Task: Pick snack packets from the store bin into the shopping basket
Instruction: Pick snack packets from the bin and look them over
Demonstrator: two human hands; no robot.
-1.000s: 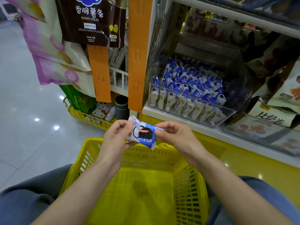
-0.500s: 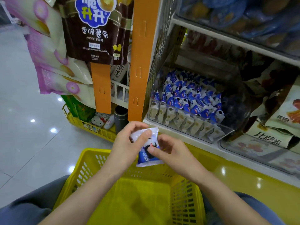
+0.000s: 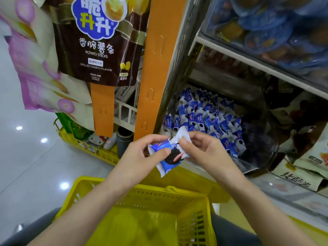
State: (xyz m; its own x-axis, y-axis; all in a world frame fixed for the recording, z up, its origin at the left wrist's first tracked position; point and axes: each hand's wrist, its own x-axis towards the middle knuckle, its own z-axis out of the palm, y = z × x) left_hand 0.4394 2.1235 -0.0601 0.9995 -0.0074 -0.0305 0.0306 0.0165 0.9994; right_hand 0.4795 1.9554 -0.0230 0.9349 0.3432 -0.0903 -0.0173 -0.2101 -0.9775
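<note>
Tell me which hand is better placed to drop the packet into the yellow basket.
Probably the left hand: its thumb lies across the snack packet, and it lines up better with the basket. The right hand pinches its edge, nearer the bin.

The cookie packet (image 3: 169,154) is glossy, crinkled plastic film. At 6 o'clock the shopping basket (image 3: 142,190) is smooth moulded plastic with perforated walls. The store bin (image 3: 252,166) at 3 o'clock is clear, shiny plastic. The potato sticks bag (image 3: 95,50) at 11 o'clock looks like glossy film; the floor (image 3: 26,166) at 9 o'clock is polished, reflective tile
</note>
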